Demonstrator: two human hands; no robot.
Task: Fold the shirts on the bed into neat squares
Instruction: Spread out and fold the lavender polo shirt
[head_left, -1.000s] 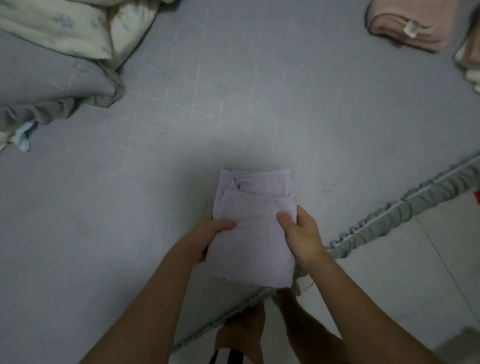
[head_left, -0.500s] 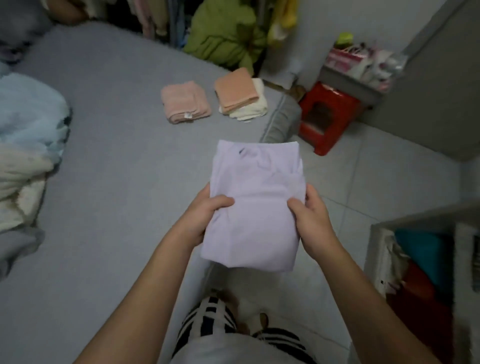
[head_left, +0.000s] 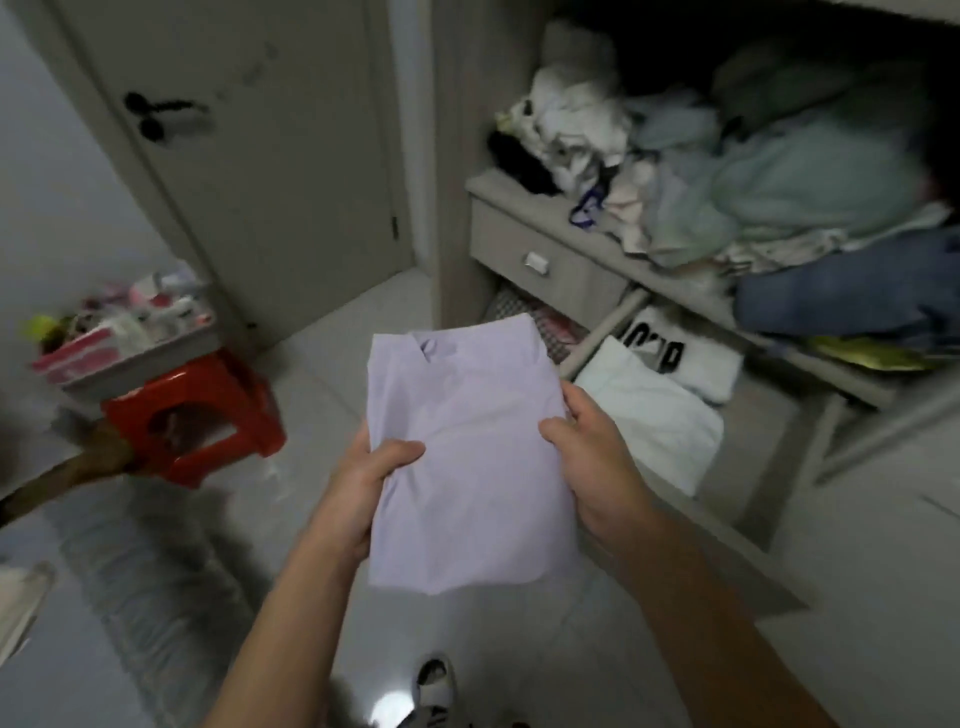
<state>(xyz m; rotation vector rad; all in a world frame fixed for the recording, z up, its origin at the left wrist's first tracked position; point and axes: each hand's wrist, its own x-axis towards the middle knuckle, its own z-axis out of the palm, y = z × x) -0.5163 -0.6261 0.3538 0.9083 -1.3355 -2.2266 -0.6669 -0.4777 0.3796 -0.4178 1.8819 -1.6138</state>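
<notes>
- Folded lilac shirt (head_left: 467, 447) held up in front of the person w/ both hands, above the pale tiled floor (head_left: 332, 364); collar end points away from the person, toward the wardrobe.
- Left hand (head_left: 363, 493): grip closed on the shirt's left edge, thumb on top, fingers underneath and hidden.
- Right hand (head_left: 587, 462): grip closed on the right edge, thumb lying across the top face, rest of the fingers tucked below the cloth.
- Shirt is a neat rectangle, flat, slightly rumpled at the near bottom corner, which hangs free.
- Just beyond the shirt, an open lower drawer (head_left: 753, 467) of the wardrobe holds a folded white garment (head_left: 654, 415) w/ black lettering on a second white piece behind it.
- Above that, a closed drawer front (head_left: 545, 265) w/ a small handle; the shelf over it is heaped w/ loose clothes (head_left: 727, 187) in white, mint green and blue.
- Left of frame: red plastic stool (head_left: 197, 415) on the floor, a grey tray (head_left: 140, 358) of small items on top; contents too blurred to ID.
- Closed grey door (head_left: 270, 171) w/ dark handle behind the stool.
- Frame is motion-blurred, esp. at the lower left.
</notes>
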